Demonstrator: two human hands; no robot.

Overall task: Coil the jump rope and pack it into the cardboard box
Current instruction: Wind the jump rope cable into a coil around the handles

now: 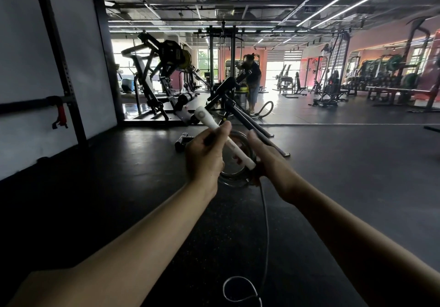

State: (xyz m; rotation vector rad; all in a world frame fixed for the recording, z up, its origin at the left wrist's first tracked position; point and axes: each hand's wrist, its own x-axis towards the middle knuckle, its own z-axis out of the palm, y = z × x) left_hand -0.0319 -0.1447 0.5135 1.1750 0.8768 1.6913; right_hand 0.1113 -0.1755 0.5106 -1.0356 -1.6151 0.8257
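The left hand is gripping a white jump-rope handle, tilted up and away, fingers curled round it, likely as an anchor for winding. The right hand is pinching the coiled rope just beside the handle's near end, keeping the loops gathered. A loose tail of cord is hanging toward the floor. No cardboard box is showing. No legible writing on the handle.

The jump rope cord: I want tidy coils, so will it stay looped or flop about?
Probably springy: the cord hangs in a smooth curve and curls into a loop low down. Coils between left hand and right hand look round, so likely unwind if released.
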